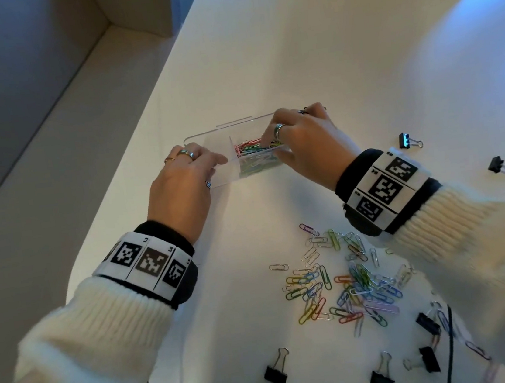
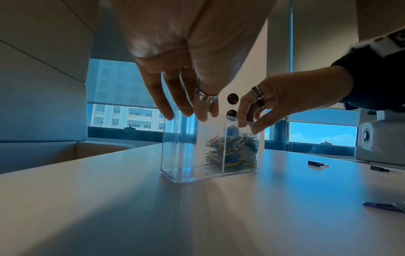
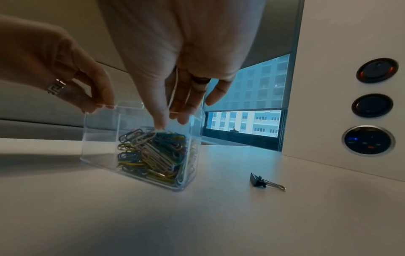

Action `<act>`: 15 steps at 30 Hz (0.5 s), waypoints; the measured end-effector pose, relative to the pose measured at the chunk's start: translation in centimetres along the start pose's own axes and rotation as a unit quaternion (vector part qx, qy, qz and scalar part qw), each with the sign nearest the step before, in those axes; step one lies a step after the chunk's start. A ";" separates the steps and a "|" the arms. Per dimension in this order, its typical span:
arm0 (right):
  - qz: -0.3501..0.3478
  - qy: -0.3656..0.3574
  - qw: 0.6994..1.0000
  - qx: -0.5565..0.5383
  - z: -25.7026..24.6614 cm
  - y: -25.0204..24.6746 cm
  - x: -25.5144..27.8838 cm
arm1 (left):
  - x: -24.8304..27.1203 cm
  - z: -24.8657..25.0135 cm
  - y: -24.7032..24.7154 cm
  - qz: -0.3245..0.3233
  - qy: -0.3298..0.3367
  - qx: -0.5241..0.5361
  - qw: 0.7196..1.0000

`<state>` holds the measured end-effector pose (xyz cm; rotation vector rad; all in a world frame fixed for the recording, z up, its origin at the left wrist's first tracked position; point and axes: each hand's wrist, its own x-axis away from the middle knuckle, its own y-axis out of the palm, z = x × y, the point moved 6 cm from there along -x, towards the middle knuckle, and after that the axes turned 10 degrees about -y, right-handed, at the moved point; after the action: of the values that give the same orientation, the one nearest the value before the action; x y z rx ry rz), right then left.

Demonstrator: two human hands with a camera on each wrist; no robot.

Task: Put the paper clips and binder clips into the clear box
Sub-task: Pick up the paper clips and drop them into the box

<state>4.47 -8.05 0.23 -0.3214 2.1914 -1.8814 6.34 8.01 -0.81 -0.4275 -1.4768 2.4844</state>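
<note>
A clear box (image 1: 206, 137) with two compartments stands on the white table. Its right compartment holds a heap of coloured paper clips (image 1: 250, 147) (image 3: 153, 152); the left one looks empty. My left hand (image 1: 209, 161) (image 2: 188, 114) pinches the box's left rim. My right hand (image 1: 274, 147) (image 3: 173, 119) reaches down into the right compartment with straight, spread fingers, its thumb tip touching the top of the heap. Loose paper clips (image 1: 345, 281) lie scattered near me. Black binder clips lie at the front (image 1: 276, 369) (image 1: 383, 374) and to the right (image 1: 409, 141) (image 3: 259, 181).
The table's left edge runs diagonally beside a grey bench seat (image 1: 12, 109). A black cable (image 1: 451, 342) crosses the front right among more binder clips (image 1: 426, 322). A white panel with round sockets (image 3: 372, 105) rises behind the box on the right.
</note>
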 end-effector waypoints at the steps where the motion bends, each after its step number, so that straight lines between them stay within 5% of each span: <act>1: -0.007 -0.006 1.000 0.001 -0.2 0.1 0.0 | 0.0 -0.1 0.1 -0.003 0.004 0.007 1.000; 4: -0.065 -0.010 0.998 0.011 -0.7 1.2 -0.3 | 0.1 -0.3 0.3 -0.001 0.013 0.021 1.000; 9: -0.029 0.003 1.000 -0.009 -0.9 0.6 -1.0 | -0.3 -0.4 0.3 -0.005 0.005 0.038 0.999; 15: -0.068 -0.002 0.997 0.027 -1.0 1.2 -0.7 | -0.4 -0.4 0.3 -0.019 -0.005 0.038 0.999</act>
<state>4.85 -6.71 -0.82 -0.4763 2.1603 -2.0047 6.82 8.07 -1.18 -0.3701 -1.3769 2.5063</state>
